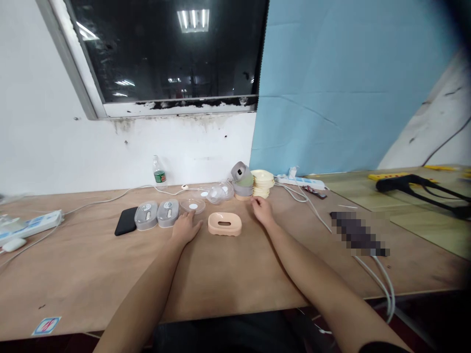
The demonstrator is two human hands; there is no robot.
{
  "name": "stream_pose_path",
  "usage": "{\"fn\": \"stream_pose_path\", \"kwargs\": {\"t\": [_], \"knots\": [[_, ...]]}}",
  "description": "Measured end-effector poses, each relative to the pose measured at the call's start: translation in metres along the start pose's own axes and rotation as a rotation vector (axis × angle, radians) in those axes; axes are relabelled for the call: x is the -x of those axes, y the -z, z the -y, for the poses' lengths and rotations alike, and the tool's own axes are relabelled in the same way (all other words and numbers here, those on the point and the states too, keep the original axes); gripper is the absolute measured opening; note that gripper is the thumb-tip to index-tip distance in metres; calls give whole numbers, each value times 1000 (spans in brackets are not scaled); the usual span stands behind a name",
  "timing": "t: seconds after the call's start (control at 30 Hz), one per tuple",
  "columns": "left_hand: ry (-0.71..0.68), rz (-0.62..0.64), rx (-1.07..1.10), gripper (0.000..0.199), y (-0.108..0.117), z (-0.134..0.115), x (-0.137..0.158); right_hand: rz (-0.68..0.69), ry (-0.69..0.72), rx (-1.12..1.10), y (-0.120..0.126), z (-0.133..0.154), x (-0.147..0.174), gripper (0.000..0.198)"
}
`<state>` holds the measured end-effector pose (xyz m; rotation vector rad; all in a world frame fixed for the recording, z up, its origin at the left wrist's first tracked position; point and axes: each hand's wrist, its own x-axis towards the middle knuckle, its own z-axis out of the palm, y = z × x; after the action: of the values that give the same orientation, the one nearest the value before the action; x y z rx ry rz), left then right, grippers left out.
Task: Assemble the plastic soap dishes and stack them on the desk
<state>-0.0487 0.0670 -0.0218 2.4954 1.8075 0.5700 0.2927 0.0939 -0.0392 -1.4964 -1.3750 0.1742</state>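
My left hand (185, 228) reaches to a clear plastic lid (193, 206) with a round white label, its thumb spread away and its fingertips at the near edge. Two grey soap dishes under clear lids (168, 213) stand just left of it. Between my hands sits a peach soap dish (224, 224) with an oval slot, touched by neither. My right hand (262, 210) rests with curled fingers close to a stack of grey, green and peach dishes (243, 189); whether anything is in them is hidden. Pale yellow dishes (262, 179) are stacked right behind it.
More clear lids (217, 193) lie left of the stack. A black phone (126, 221) is at left, a bottle (159, 171) by the wall. Power strips (301, 183) and white cables run along the table (221, 274). A blurred-out dark object (358, 234) lies at right.
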Motion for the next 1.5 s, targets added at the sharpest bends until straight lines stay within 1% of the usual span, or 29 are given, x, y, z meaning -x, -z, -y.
{"fn": "stream_pose_path", "kwargs": {"t": [0.1, 0.13, 0.2, 0.33, 0.4, 0.5, 0.6, 0.7, 0.8, 0.9, 0.93, 1.0, 1.07, 1.1, 1.17, 1.23, 1.27, 1.3, 1.37, 1.43, 1.5], "knots": [[-2, 9, 1, 58, 1, -1, 0, -176, -130, 53, 15, -22, -16, 38], [-1, 13, 1, 58, 1, -2, 0, -215, -151, 92, 20, -26, -21, 40], [3, 19, -2, 58, 2, -3, -1, -241, -126, 209, 31, -30, -29, 43], [9, 28, -4, 58, 0, -4, -3, -104, 34, 435, 51, -23, -50, 45], [10, 28, -4, 59, -1, -4, -4, -70, 68, 507, 59, -16, -64, 48], [13, 26, -6, 60, -1, -5, -3, -30, 52, 603, 67, -5, -83, 54], [13, 28, -16, 60, 0, -5, -1, 61, 28, 665, 67, 1, -97, 58], [12, 32, -18, 59, 0, -4, -1, 128, 37, 693, 64, 1, -105, 57], [9, 30, -12, 59, 0, -5, -2, 151, 49, 685, 62, -1, -109, 50], [11, 17, 13, 59, 3, -8, -1, 120, 62, 620, 65, 1, -108, 40], [10, 8, 30, 59, 5, -9, -1, 78, 58, 589, 66, 3, -106, 39], [-1, -16, 78, 57, 9, -11, 2, -55, 43, 499, 71, 8, -95, 39], [-29, -48, 144, 53, 12, -14, 4, -185, 56, 370, 74, 16, -77, 44], [-47, -67, 191, 51, 13, -16, 6, -223, 79, 302, 75, 20, -65, 47], [-71, -103, 331, 48, 13, -19, 7, -230, 135, 199, 72, 29, -35, 51], [-53, -137, 542, 50, 11, -22, 6, -178, 162, 167, 63, 39, -2, 53], [-26, -141, 669, 53, 9, -23, 4, -98, 195, 158, 56, 44, 15, 52], [7, -135, 792, 58, 7, -23, 3, -3, 238, 154, 49, 50, 32, 48], [63, -91, 971, 71, 5, -19, 1, 281, 388, 185, 34, 62, 61, 39], [78, 50, 1051, 81, 6, -12, 1, 508, 555, 198, 23, 75, 83, 34], [65, 240, 1042, 78, 10, -3, 4, 651, 702, 209, 19, 87, 97, 32]]}}
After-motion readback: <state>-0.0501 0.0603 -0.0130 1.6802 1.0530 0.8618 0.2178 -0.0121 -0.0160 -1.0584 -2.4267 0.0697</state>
